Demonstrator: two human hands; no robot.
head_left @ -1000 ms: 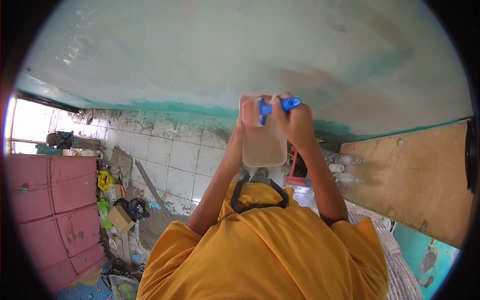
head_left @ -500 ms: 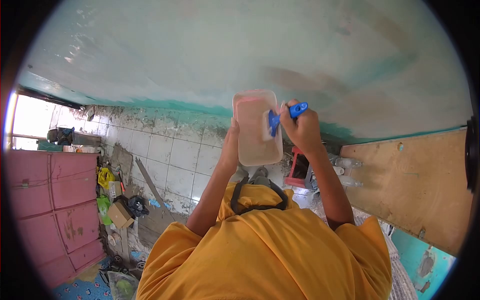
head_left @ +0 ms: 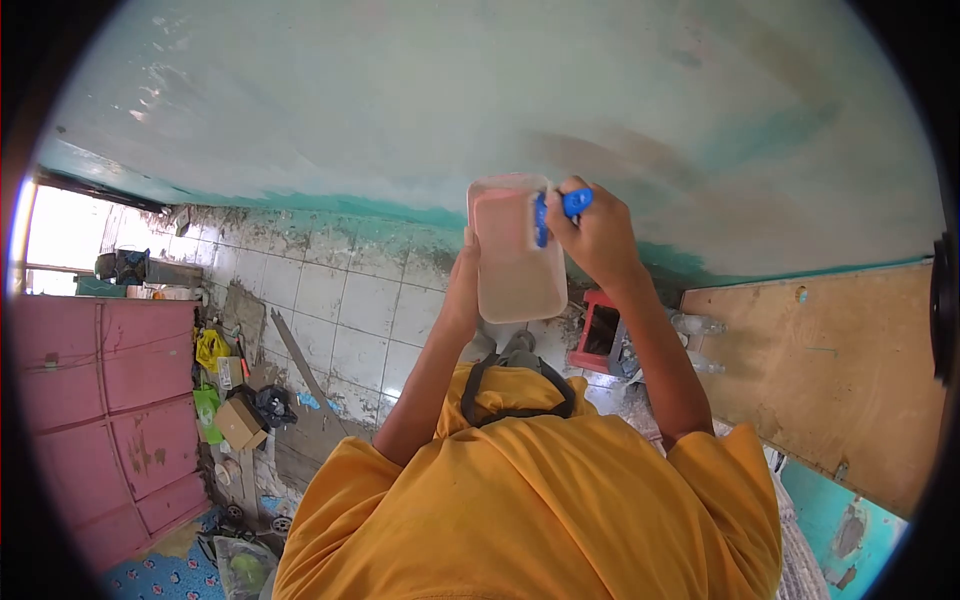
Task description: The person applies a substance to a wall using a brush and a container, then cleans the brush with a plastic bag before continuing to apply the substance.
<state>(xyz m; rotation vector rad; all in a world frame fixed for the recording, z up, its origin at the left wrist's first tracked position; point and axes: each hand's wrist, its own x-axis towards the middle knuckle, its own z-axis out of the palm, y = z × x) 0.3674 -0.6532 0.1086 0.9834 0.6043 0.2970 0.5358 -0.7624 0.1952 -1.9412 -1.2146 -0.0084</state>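
Head view: blue scraper (head_left: 553,212) against plastic tub (head_left: 514,250)

At twelve o'clock the plaster wall (head_left: 420,90) looks matt and streaky. The tub (head_left: 515,255) is cloudy translucent plastic; the scraper handle (head_left: 570,204) glossy blue plastic. At four o'clock, bare matt plywood board (head_left: 830,370).

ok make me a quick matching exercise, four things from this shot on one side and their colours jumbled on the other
Things:
1. scraper handle
2. shirt
3. cabinet
4. door panel

Colours:
A. yellow-orange
B. plain wood brown
C. blue
D. pink

Pairs: 1-C, 2-A, 3-D, 4-B
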